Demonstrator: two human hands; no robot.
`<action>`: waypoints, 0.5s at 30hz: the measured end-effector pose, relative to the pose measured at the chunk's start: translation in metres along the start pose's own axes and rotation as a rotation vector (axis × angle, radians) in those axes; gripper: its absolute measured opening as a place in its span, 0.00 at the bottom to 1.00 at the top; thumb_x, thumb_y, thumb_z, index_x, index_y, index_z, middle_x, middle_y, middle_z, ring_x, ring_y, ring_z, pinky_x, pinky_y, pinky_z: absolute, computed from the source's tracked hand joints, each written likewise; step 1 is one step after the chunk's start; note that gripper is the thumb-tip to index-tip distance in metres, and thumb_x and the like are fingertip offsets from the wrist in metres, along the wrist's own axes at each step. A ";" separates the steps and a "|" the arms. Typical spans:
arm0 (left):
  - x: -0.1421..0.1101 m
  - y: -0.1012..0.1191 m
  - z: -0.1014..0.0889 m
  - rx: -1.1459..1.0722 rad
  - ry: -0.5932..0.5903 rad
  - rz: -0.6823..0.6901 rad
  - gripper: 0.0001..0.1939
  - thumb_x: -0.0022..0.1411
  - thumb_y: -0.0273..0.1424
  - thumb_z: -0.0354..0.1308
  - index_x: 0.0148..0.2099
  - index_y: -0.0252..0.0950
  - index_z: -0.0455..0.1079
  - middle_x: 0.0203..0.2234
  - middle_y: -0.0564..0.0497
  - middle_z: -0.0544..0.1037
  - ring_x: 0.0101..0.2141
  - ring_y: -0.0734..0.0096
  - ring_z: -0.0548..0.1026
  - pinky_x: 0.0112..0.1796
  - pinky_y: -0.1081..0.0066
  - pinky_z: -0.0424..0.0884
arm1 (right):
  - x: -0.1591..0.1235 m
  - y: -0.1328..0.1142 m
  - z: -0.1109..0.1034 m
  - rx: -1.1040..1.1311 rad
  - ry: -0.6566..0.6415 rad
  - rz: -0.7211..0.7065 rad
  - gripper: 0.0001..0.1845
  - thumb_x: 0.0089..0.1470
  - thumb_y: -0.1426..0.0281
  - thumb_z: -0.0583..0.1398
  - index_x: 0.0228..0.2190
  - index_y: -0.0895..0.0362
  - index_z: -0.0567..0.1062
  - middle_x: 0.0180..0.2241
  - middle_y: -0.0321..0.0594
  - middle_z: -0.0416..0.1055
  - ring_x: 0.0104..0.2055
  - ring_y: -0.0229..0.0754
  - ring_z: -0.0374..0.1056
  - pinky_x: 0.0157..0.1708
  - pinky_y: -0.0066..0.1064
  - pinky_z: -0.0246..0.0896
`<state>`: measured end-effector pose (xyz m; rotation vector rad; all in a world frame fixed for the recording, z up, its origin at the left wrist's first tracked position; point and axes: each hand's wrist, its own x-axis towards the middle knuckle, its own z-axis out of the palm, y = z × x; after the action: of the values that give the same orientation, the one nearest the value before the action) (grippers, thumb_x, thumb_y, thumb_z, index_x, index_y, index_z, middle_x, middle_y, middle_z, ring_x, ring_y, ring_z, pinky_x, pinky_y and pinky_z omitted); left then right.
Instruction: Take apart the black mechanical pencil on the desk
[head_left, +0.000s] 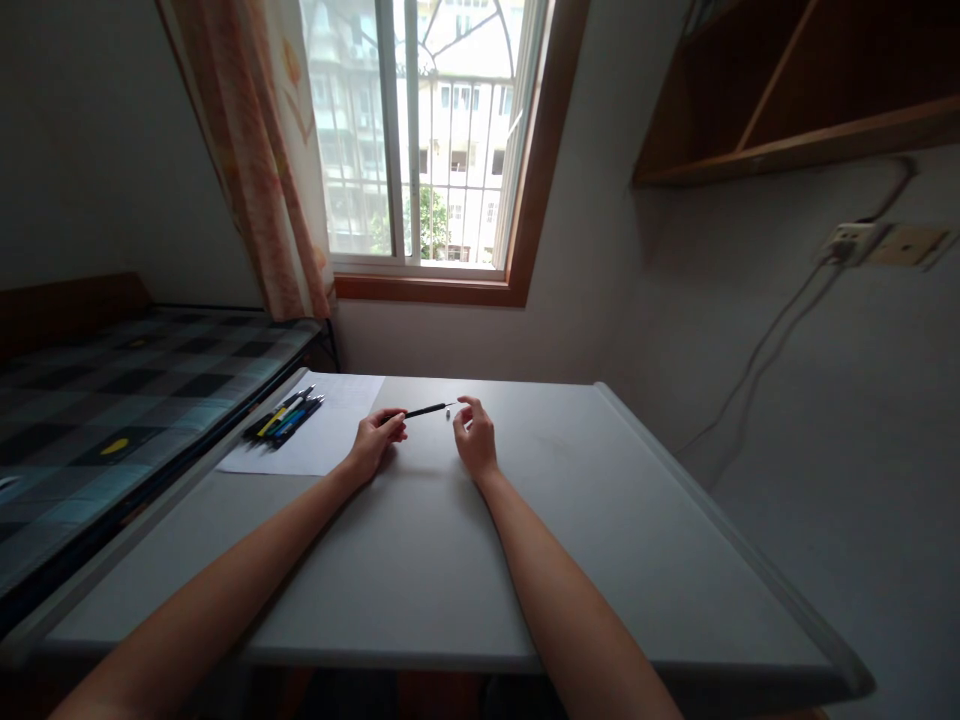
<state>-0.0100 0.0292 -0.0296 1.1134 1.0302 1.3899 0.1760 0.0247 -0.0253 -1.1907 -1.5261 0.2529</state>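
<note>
My left hand [373, 440] is closed around a slim black pen [426, 411], which points to the right just above the table. A thin, pale tip sticks out of the pen's far end. Close to that tip is my right hand [476, 437], its index finger stretched out and its thumb apart, with nothing visible in it. Whether the index fingertip touches the pen tip, I cannot tell. Below the tip, a small silvery piece [448, 413] stands on the white table [420, 570]; it is too small to name.
Several pens [283, 416] lie side by side on a white sheet of paper [322, 455] at the table's left. A bed with a checked cover [187, 350] stands left of the table. Behind are a barred window [450, 150] and a curtain [247, 150]; a cable [757, 350] hangs at right.
</note>
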 end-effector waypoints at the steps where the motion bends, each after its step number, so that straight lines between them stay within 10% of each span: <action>1: 0.000 0.000 0.000 0.000 0.005 0.000 0.21 0.43 0.38 0.63 0.38 0.30 0.70 0.21 0.52 0.70 0.22 0.76 0.70 0.27 0.73 0.67 | -0.001 -0.001 0.001 0.029 -0.020 -0.001 0.16 0.49 0.74 0.49 0.42 0.56 0.66 0.27 0.37 0.67 0.30 0.38 0.62 0.36 0.30 0.59; 15: 0.000 -0.001 0.002 -0.001 0.009 0.004 0.22 0.42 0.38 0.63 0.38 0.30 0.70 0.20 0.52 0.71 0.22 0.76 0.70 0.27 0.73 0.67 | 0.000 -0.002 0.000 0.189 -0.070 0.005 0.17 0.48 0.74 0.50 0.39 0.54 0.72 0.37 0.40 0.71 0.39 0.40 0.64 0.36 0.30 0.61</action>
<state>-0.0083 0.0297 -0.0298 1.1103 1.0346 1.3998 0.1750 0.0235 -0.0235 -1.0455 -1.5236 0.4368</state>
